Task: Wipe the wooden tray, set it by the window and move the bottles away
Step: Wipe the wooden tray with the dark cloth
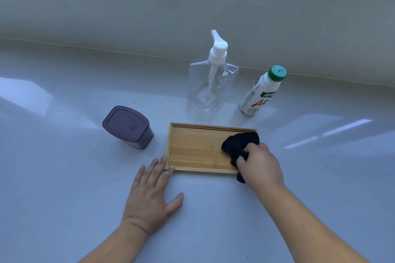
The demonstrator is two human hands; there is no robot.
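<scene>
The head view shows one wooden tray (198, 149), two bottles, one dark lidded container (128, 127) and one black cloth (239, 145) on a glossy white surface (64, 177). The tray lies flat near the middle, its long axis running left to right, its far rim toward the wall below the window.

Beyond the tray stand the clear pump bottle (210, 83), its spout pointing up and left, and, to its right, the white bottle with a green cap (260, 93).

The left hand (149, 196) lies flat and released, fingertips touching the tray's near left corner. The right hand (259, 166) is clenched around the cloth on the tray's right end, hiding that corner. The bottle's label is only partly readable, and the lid's embossing is too blurred to read.
</scene>
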